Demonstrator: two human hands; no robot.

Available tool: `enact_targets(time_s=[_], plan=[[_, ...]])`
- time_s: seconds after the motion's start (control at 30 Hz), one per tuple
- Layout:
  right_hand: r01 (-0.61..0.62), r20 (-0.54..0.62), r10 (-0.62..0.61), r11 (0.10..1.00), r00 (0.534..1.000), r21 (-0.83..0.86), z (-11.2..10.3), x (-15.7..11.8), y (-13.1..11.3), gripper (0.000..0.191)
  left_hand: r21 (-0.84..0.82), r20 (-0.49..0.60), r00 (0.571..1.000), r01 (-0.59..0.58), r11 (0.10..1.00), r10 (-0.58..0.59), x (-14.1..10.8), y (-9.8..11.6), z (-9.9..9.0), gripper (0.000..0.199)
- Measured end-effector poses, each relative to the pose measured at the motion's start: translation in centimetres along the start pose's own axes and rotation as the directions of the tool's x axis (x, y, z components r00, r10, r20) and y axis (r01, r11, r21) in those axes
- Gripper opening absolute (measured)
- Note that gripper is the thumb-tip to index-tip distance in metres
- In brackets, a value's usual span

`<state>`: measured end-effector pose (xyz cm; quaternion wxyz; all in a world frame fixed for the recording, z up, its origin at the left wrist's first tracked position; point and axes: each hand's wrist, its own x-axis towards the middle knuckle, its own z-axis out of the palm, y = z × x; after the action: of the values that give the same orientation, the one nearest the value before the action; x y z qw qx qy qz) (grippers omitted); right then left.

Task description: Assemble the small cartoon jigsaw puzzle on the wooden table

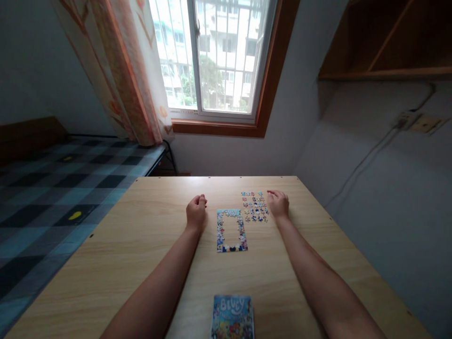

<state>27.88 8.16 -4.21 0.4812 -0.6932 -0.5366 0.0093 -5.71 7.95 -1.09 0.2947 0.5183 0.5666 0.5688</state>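
A jigsaw puzzle border [220, 235] lies flat on the table, joined into an upright rectangle with bare wood showing inside it. Beyond its upper right side, several loose puzzle pieces [254, 205] are spread in rough rows. My left hand [197, 211] rests left of the border with its fingers curled in, and no piece shows in it. At the right edge of the loose pieces is my right hand [278, 203], its fingers reaching left beside them. Whether its fingertips touch a piece is too small to tell.
The puzzle box [232, 318] with "Bluey" on its lid sits at the near edge of the view. Under everything is the wooden table [148, 254]. A bed with a checked cover [70, 179] stands to the left, a wall with a hanging cable [363, 160] to the right.
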Motion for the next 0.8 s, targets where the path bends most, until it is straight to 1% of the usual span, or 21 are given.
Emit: enact_targets(time_s=[0.03,0.1,0.2,0.27,0.3,0.4,0.47,0.53,0.6,0.7,0.77,0.8], plan=[[0.011,0.011,-0.011,1.0,1.0,-0.014,0.3,0.0,-0.2,0.032,0.01,0.0,1.0,-0.004,1.0,0.004,0.0,0.0,-0.1,0.04],[0.031,0.04,-0.03,0.999,0.999,-0.038,0.7,0.1,-0.5,0.031,0.06,0.036,0.999,-0.031,0.998,0.029,0.0,0.1,-0.2,0.04],[0.057,0.098,-0.05,0.996,0.994,-0.062,1.1,0.4,-0.6,0.03,0.148,0.123,0.986,-0.129,0.981,0.111,0.1,0.1,-0.2,0.033],[0.068,0.14,-0.058,0.995,0.988,-0.072,1.2,0.9,-0.6,0.03,0.182,0.161,0.973,-0.194,0.964,0.166,0.1,0.0,0.0,0.027],[0.073,0.162,-0.06,0.995,0.985,-0.075,1.3,1.2,-0.5,0.031,0.199,0.179,0.966,-0.22,0.955,0.185,0.1,0.0,0.1,0.027],[0.086,0.234,-0.063,0.992,0.97,-0.09,1.6,2.4,-0.7,0.035,0.249,0.258,0.945,-0.264,0.932,0.199,-0.1,0.0,0.2,0.037],[0.113,0.293,-0.078,0.988,0.953,-0.104,1.9,3.3,-1.2,0.036,0.285,0.337,0.921,-0.299,0.911,0.197,-0.4,0.1,0.0,0.046],[0.164,0.367,-0.111,0.98,0.923,-0.116,2.2,4.2,-2.0,0.036,0.306,0.414,0.889,-0.337,0.89,0.194,-0.9,0.1,-0.5,0.054],[0.225,0.449,-0.145,0.966,0.882,-0.128,2.5,5.0,-2.9,0.033,0.305,0.477,0.857,-0.369,0.878,0.195,-1.6,0.2,-1.1,0.059],[0.308,0.558,-0.169,0.937,0.812,-0.166,2.9,5.8,-4.2,0.03,0.278,0.527,0.821,-0.408,0.869,0.217,-3.0,0.4,-2.0,0.062],[0.352,0.616,-0.163,0.915,0.771,-0.199,3.1,6.1,-4.9,0.029,0.263,0.517,0.823,-0.414,0.871,0.236,-3.9,0.4,-2.4,0.062],[0.37,0.64,-0.156,0.904,0.753,-0.216,3.2,6.1,-5.2,0.03,0.259,0.497,0.835,-0.404,0.877,0.237,-4.3,0.5,-2.6,0.061]])
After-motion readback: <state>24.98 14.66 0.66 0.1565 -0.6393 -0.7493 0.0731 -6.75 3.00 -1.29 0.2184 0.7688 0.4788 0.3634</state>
